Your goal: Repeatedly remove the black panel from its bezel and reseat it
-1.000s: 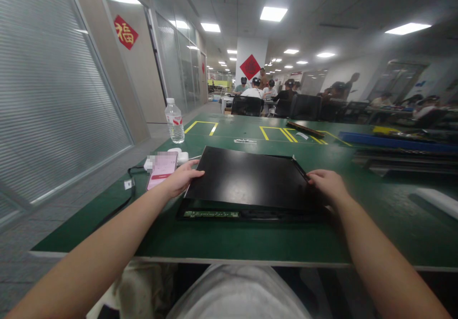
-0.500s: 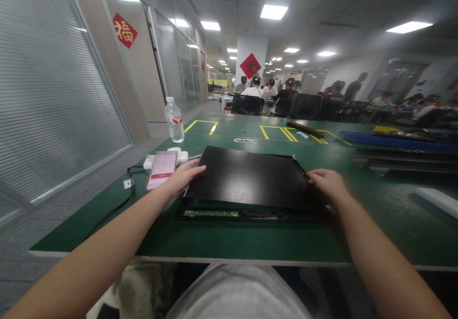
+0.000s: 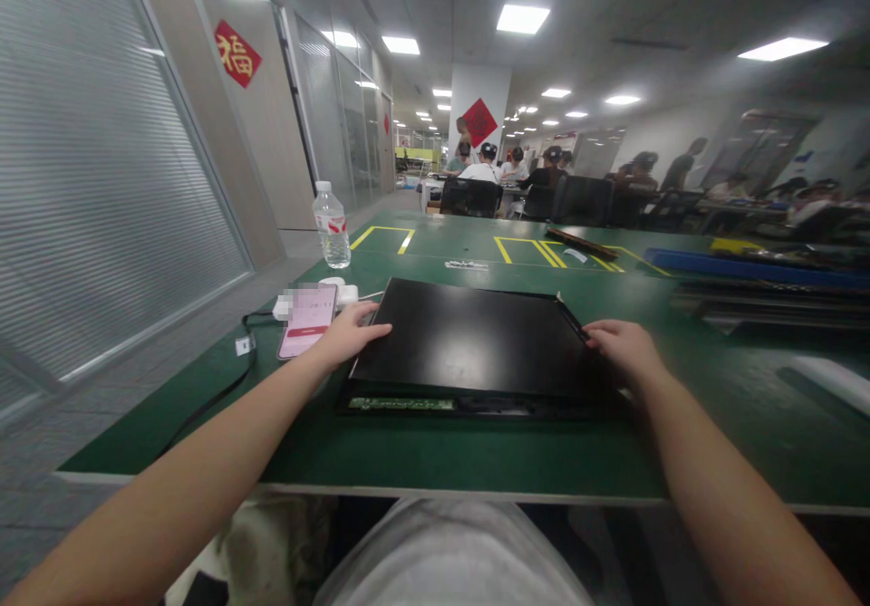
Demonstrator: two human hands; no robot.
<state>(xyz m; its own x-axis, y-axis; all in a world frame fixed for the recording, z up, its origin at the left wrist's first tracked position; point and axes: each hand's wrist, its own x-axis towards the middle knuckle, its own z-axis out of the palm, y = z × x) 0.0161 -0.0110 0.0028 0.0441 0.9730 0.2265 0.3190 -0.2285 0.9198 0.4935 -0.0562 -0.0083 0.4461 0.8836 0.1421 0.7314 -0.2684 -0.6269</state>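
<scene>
A glossy black flat screen panel (image 3: pixel 462 339) lies in front of me on the green table. Below its near edge shows a dark frame (image 3: pixel 530 406) with a narrow green circuit board (image 3: pixel 401 404) along the left part. My left hand (image 3: pixel 353 330) holds the panel's left edge, thumb on top and the other fingers hidden at the side. On the right, my right hand (image 3: pixel 625 348) pinches a thin black edge strip (image 3: pixel 571 316) along the panel's right side. Its fingertips are closed on that strip; whether they also touch the panel I cannot tell.
Left of the panel are a phone (image 3: pixel 308 321), a white charger (image 3: pixel 343 293), a black cable (image 3: pixel 217 399) and a water bottle (image 3: pixel 332 226). Dark metal strips (image 3: pixel 740 303), a blue bar (image 3: pixel 748 264) and a white block (image 3: pixel 833 384) lie right. People sit beyond the table.
The panel's near edge has come down slightly, closing the gap to the frame on the left. My left hand moved a little with it; my right hand stays nearly still.
</scene>
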